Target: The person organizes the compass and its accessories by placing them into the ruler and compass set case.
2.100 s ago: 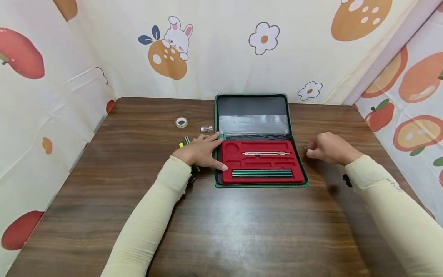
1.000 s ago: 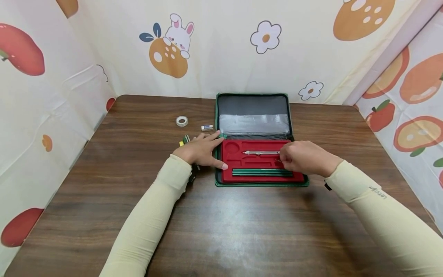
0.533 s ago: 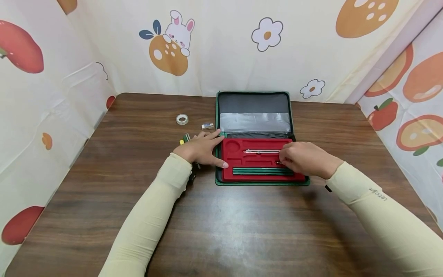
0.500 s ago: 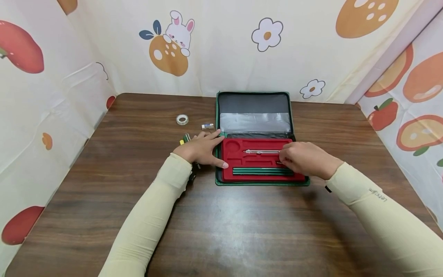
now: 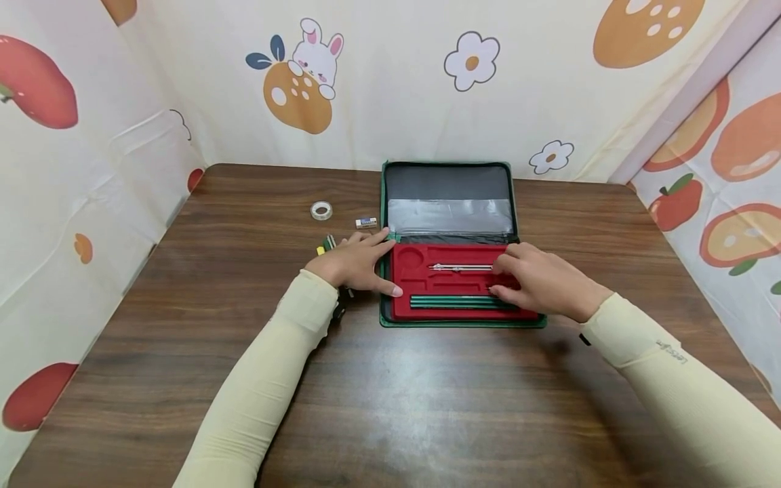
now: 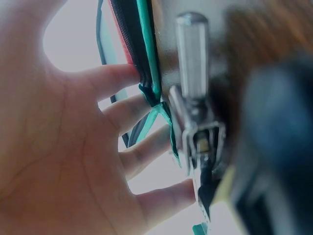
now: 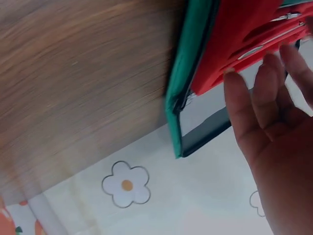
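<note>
A green zip case (image 5: 390, 323) lies unzipped, its lid back and a red moulded tray (image 5: 401, 312) in its base. My left hand (image 5: 356, 264) rests with spread fingers along the case's left edge. Over the tray's right part is my right hand (image 5: 543, 279), thumb and fingers apart with nothing gripped between them. A silver compass (image 5: 459, 268) lies in the upper slot, its right end behind my fingers. Beneath the thumb, green pencils (image 5: 454, 302) lie in the front slot. In the right wrist view, a small metal piece (image 7: 288, 16) sits in a tray slot.
A tape roll (image 5: 321, 211) and an eraser (image 5: 366, 222) lie left of the case. Partly hidden behind the left hand are green and yellow items (image 5: 330, 242). A metal tool with a cylindrical handle (image 6: 192, 54) shows close in the left wrist view.
My right hand has come left from the table onto the tray with a small metal piece, then let it go in a slot, fingers parting. The left hand stays put.
</note>
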Action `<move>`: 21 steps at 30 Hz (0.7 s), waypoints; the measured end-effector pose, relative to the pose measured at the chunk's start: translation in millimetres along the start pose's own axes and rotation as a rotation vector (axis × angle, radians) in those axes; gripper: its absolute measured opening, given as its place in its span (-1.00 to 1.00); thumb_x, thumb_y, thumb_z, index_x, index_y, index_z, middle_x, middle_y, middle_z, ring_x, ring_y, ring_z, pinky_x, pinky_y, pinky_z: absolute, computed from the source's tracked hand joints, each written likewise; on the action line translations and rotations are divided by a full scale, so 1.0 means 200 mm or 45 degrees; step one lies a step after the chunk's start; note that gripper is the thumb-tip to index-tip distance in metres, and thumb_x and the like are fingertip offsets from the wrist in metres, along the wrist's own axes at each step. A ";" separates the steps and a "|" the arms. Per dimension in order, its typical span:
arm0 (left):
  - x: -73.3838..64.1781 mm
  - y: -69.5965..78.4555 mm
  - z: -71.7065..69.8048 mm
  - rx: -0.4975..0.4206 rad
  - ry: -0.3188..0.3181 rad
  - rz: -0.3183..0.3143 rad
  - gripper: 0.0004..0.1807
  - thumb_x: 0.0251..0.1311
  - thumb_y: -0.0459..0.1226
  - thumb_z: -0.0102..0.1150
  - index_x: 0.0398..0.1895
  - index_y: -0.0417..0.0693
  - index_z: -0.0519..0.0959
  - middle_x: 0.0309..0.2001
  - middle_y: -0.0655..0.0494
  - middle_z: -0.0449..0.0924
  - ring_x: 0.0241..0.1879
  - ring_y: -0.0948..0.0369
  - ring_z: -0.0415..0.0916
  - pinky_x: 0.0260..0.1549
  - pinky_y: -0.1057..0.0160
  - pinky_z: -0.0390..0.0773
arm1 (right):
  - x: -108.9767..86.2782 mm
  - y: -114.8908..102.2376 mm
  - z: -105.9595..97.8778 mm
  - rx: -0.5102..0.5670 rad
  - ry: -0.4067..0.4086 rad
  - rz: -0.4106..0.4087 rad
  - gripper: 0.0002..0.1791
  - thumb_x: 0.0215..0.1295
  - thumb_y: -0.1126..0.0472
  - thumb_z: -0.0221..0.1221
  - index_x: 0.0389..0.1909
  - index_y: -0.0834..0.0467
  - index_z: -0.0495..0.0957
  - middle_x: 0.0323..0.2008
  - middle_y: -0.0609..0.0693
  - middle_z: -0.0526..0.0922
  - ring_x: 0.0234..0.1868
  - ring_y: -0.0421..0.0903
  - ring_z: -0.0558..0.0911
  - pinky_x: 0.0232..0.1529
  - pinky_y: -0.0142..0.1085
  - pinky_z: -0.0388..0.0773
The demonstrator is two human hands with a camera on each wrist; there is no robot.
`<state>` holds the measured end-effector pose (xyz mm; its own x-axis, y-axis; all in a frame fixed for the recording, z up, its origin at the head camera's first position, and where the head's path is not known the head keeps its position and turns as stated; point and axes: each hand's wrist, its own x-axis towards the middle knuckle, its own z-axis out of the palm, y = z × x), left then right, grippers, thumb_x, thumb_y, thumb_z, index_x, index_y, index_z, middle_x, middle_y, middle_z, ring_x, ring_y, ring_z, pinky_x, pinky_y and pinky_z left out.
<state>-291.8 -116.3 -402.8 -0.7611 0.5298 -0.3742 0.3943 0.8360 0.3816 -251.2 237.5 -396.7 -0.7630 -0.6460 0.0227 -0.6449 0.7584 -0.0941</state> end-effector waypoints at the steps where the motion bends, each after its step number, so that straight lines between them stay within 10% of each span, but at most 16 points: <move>1: 0.00 0.00 0.00 -0.003 0.000 -0.001 0.15 0.09 0.34 0.26 0.64 0.15 -0.05 0.63 0.17 -0.35 0.56 -0.09 -0.35 0.43 -0.25 -0.21 | -0.01 0.01 0.00 0.017 -0.004 0.020 -0.57 0.23 -0.14 0.36 -0.04 0.06 0.64 -0.14 -0.04 0.55 -0.15 -0.10 0.49 -0.14 -0.14 0.58; 9: -0.01 0.00 0.00 -0.012 0.007 0.000 0.15 0.09 0.33 0.27 0.64 0.13 -0.04 0.63 0.15 -0.34 0.56 -0.09 -0.34 0.44 -0.24 -0.24 | -0.07 0.08 0.01 0.205 -0.152 0.121 0.28 -0.03 -0.56 0.25 0.57 0.14 0.11 0.53 0.16 0.07 0.50 0.19 0.06 0.33 0.27 0.18; 21: 0.00 -0.01 0.00 -0.021 0.013 0.015 0.14 0.09 0.33 0.27 0.63 0.14 -0.02 0.63 0.17 -0.34 0.56 -0.08 -0.33 0.43 -0.25 -0.18 | -0.15 0.18 0.06 0.410 -0.304 0.206 0.48 -0.12 -0.46 0.41 0.60 0.24 -0.18 0.60 0.13 -0.25 0.55 0.24 -0.08 0.37 0.25 0.12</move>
<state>-292.7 -117.7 -404.7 -0.7619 0.5377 -0.3611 0.3947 0.8275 0.3994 -251.0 282.5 -413.3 -0.7973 -0.5513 -0.2456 -0.4421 0.8105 -0.3843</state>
